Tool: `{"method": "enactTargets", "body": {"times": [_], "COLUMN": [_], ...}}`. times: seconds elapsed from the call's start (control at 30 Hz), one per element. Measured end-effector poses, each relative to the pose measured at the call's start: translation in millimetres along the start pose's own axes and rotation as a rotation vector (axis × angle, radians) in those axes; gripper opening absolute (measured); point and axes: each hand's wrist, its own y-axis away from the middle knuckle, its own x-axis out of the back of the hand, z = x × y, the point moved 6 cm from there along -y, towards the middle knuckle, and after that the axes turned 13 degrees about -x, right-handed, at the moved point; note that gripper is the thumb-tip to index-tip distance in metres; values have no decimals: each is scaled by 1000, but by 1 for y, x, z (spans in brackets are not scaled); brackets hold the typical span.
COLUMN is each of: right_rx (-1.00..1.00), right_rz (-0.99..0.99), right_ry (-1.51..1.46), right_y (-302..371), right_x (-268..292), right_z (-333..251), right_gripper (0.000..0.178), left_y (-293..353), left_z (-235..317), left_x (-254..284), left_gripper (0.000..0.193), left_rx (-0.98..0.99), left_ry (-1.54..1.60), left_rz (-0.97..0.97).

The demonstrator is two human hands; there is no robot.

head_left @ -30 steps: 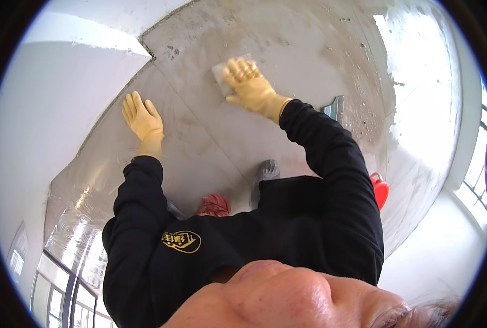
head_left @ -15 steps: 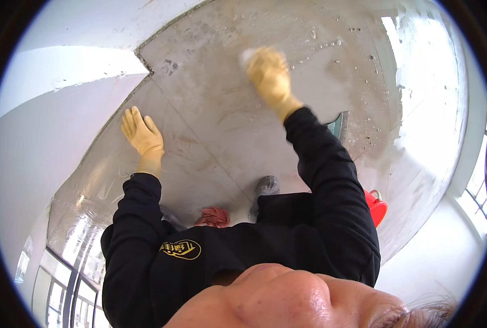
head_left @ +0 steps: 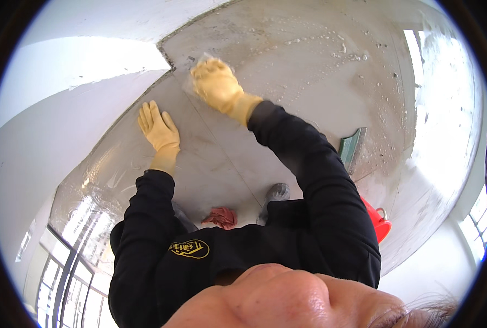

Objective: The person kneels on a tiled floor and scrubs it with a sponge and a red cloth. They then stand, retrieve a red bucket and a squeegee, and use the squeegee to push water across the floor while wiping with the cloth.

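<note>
Both my hands wear pale yellow rubber gloves. My left hand (head_left: pixel 158 128) lies flat on the wet grey tile floor (head_left: pixel 221 147) near the wall's foot, fingers stretched out, holding nothing. Farther out and to its right, my right hand (head_left: pixel 217 85) is closed over a whitish, partly see-through pad (head_left: pixel 188 83) pressed to the floor close to the wall corner. Only the pad's edges show around the glove, so its exact kind is hidden. Brown smears and suds mark the tiles around it.
A green squeegee-like blade (head_left: pixel 351 148) lies on the floor to the right. A red bucket (head_left: pixel 379 221) stands partly behind my right arm. A crumpled reddish cloth (head_left: pixel 221 217) lies between my shoes. The white wall (head_left: pixel 101 104) juts out in a corner at left.
My right hand has swept left across the floor with the whitish pad, toward the wall corner. My left hand stays flat on the floor. More of the green blade now shows.
</note>
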Motion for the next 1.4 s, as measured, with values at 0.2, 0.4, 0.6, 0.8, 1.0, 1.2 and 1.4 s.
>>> {"method": "enactTargets", "body": {"times": [0.2,0.4,0.6,0.8,1.0,1.2,1.4], "right_rx": [33,173,260,259,-52,106,-447], "right_rz": [-150,-62,-92,-58,-189,-88,232], "right_ry": [177,257,385,226,463,591,386], "right_y": [-20,-30,-6,-7,-24,-5,-86], "right_x": [56,21,40,47,22,41,80], "right_z": [-10,-15,-14,3,23,26,138], "right_gripper": [49,67,66,62,64,49,31], "left_y": [-2,-5,-5,-6,-8,-5,-6], "left_z": [1,3,1,2,2,1,2], "left_x": [0,2,-1,0,1,-1,0], "left_gripper": [52,53,54,54,54,54,52], "left_rx": [25,23,46,53,34,42,33], "left_ry": [12,9,32,43,39,22,9], "left_rz": [-28,-39,-74,-95,-70,-75,-68]}}
